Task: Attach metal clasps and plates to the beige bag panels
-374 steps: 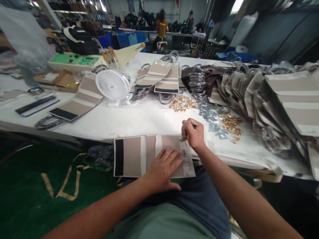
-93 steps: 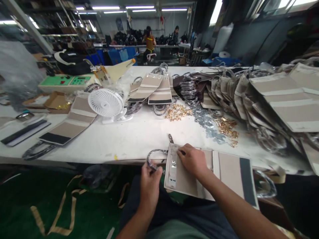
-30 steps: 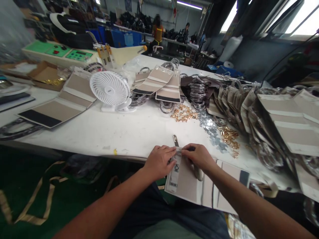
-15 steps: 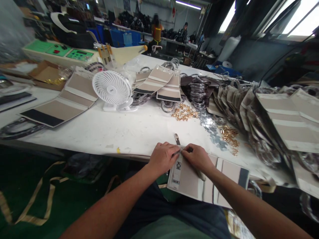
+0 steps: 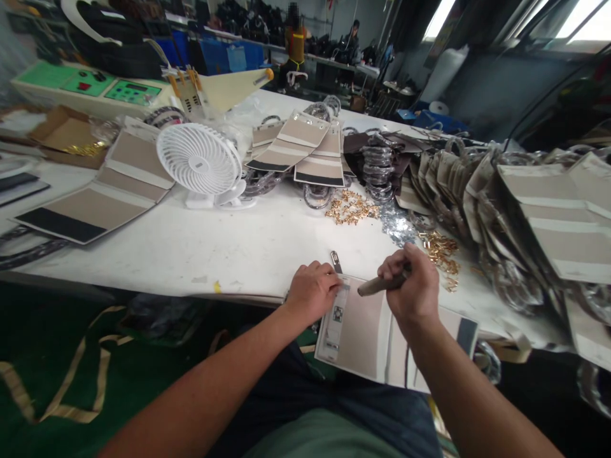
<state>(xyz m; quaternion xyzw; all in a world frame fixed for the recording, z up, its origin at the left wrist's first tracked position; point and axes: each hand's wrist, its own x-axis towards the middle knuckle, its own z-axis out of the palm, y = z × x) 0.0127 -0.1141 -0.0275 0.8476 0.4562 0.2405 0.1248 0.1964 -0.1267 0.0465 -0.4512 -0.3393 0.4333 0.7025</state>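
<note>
A flat beige bag panel (image 5: 365,327) with pale bands and a dark end strip lies at the table's front edge. My left hand (image 5: 312,289) is closed at its upper left corner, fingers bent together on the edge. Close to those fingertips a small grey metal strip (image 5: 344,287) lies on the panel. Beyond them a dark tab with a metal fitting (image 5: 335,259) sticks out. My right hand (image 5: 414,286) is raised over the panel, wrapped round a thick grey-brown rod-like tool (image 5: 377,286). The tool's blunt end points left towards my left hand, apart from the panel.
Gold metal fittings (image 5: 352,207) and a second gold heap (image 5: 438,245) lie beyond, with flat silvery pieces (image 5: 396,222) between. A white fan (image 5: 199,159) stands to the left. Stacked beige panels (image 5: 544,222) with wrapped handles fill the right side. Two people are in the background.
My right hand has lifted from beside the left hand, moved right, and now holds the rod-like tool up. My left hand stays at the panel's corner. The view has shifted slightly.
</note>
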